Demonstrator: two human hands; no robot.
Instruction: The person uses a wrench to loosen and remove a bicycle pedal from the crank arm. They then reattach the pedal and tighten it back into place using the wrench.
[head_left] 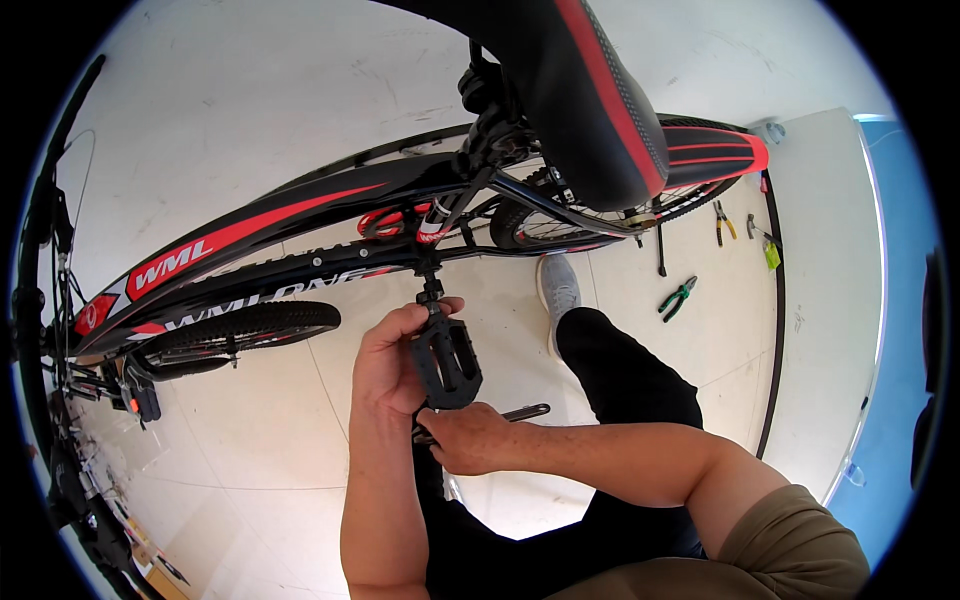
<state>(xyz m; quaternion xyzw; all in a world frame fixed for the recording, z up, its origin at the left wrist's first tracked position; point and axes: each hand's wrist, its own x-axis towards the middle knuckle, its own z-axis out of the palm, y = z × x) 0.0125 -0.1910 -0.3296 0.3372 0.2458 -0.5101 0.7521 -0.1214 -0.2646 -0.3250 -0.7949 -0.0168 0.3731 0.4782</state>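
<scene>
A black bicycle pedal (447, 365) sticks out toward me from the crank side of a black and red bicycle (290, 215). My left hand (393, 355) is closed around the pedal's inner end, with thumb and fingertips at the axle. Just below the pedal's outer end, my right hand (468, 438) is closed on a metal wrench (530, 411). The wrench's handle end, with a slot in it, points right past my knuckles. My right hand covers its other end. The black and red saddle (590, 110) hangs over the far side of the frame.
On the floor at right lie green-handled pliers (678, 298), yellow-handled pliers (724, 224) and a hammer (755, 228). The kickstand (661, 250) stands near the rear wheel. My shoe (559, 288) is planted below the bicycle. The handlebar (40, 300) runs along the left edge.
</scene>
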